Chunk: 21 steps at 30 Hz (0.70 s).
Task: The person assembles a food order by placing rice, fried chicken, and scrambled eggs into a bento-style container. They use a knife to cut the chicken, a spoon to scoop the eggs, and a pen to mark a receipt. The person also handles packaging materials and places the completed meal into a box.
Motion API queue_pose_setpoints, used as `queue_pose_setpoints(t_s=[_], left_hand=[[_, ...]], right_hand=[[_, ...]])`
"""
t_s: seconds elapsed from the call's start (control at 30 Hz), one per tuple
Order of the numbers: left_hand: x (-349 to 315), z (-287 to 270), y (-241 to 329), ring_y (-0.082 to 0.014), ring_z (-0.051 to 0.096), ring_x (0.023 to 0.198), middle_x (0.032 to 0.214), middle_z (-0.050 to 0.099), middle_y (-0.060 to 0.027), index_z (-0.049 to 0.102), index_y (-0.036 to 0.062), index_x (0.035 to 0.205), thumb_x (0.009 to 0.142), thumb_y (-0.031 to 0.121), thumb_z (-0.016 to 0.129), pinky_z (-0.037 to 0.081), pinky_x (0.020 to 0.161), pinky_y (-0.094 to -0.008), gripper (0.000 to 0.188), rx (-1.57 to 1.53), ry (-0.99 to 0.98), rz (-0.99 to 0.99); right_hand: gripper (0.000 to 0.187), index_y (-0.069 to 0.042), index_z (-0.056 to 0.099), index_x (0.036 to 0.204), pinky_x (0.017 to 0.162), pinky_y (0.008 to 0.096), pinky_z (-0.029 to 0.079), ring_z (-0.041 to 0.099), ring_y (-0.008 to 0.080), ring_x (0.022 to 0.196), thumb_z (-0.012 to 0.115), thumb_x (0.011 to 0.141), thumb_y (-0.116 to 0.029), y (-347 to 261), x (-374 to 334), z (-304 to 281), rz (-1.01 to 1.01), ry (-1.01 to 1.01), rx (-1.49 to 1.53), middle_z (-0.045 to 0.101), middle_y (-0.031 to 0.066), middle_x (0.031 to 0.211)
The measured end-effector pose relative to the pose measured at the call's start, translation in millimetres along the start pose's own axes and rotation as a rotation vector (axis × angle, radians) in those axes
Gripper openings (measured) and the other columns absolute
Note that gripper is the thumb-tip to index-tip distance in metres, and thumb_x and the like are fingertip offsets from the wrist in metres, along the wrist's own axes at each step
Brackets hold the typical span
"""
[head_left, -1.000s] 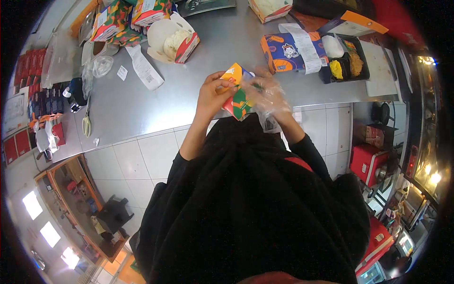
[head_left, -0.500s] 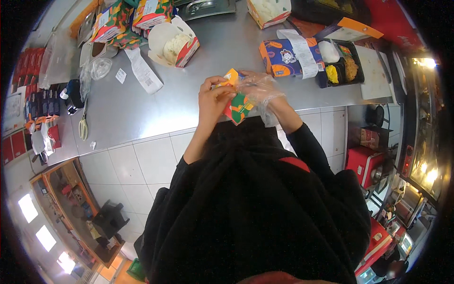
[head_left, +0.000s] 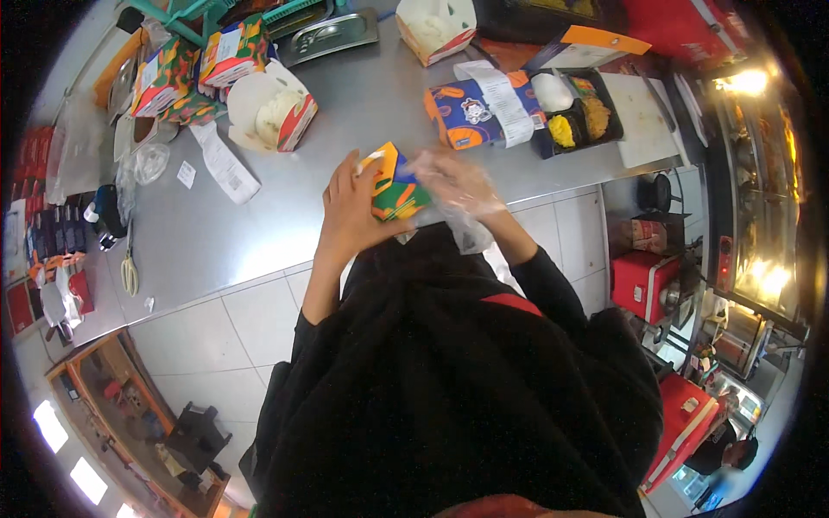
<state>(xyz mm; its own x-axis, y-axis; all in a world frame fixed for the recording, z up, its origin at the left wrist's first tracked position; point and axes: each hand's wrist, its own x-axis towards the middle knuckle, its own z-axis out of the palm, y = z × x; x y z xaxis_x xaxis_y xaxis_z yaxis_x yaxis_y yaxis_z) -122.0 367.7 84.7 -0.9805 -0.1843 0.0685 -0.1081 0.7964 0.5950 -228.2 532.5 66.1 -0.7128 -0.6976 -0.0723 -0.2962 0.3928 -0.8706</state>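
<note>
At the counter's near edge, my left hand (head_left: 348, 210) grips a small folded takeaway box (head_left: 399, 200) in yellow, green and blue, fingers along its left side and thumb across the near side. Against the box's right side is my right hand (head_left: 462, 183), in a loose clear plastic glove. Its fingers are smeared, so their grip on the box is unclear. Beyond my left hand stands an open takeaway box (head_left: 302, 121) holding white rice (head_left: 278, 112). A long paper receipt (head_left: 226, 164) lies beside it.
A blue-orange box (head_left: 462, 112) with a receipt adjoins a black meal tray (head_left: 577, 142) of food. Closed boxes (head_left: 233, 56) and a metal pan (head_left: 332, 39) stand at the back. Scissors (head_left: 129, 272) lie left; a white cutting board (head_left: 639, 121) lies right.
My left hand has gone from pinching the box's top to spanning its side. The box looks fuller in shape. My gloved right hand has shifted on its right side. The whole view has swung.
</note>
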Motion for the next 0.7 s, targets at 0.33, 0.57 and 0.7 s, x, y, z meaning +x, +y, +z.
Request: queue_pose_setpoints(t_s=[0.33,0.57,0.7], left_hand=[[-16,27,2,-0.0413,0.031,0.111,0.121,0.026,-0.0233,0.036,0.0152,0.123,0.047,0.016,0.075,0.033,0.090,-0.0455,0.086,-0.118,0.125,-0.098],[32,2,61,-0.0391,0.032,0.112,0.121,0.026,-0.0206,0.038,0.0147,0.119,0.048,0.012,0.072,0.035,0.091,-0.0410,0.078,-0.304,0.167,0.015],[82,18,84,-0.0385,0.033,0.112,0.123,0.026,-0.0216,0.040,0.0124,0.120,0.048,0.017,0.072,0.034,0.093,-0.0420,0.079,-0.230,0.065,0.168]], right_hand=[[0.073,-0.001,0.027,0.128,0.085,0.0414,0.039,0.049,0.0353,0.102,0.051,0.075,-0.045,46,24,-96,0.375,0.313,-0.856,0.051,0.0229,0.108],[0.048,-0.001,0.047,0.103,0.074,0.0408,0.042,0.054,0.0355,0.085,0.059,0.070,-0.035,33,31,-127,0.288,0.385,-0.443,0.056,0.0199,0.090],[0.051,0.001,0.046,0.110,0.077,0.0343,0.042,0.055,0.0244,0.089,0.060,0.073,-0.030,9,37,-173,0.127,0.389,0.056,0.057,0.0133,0.090]])
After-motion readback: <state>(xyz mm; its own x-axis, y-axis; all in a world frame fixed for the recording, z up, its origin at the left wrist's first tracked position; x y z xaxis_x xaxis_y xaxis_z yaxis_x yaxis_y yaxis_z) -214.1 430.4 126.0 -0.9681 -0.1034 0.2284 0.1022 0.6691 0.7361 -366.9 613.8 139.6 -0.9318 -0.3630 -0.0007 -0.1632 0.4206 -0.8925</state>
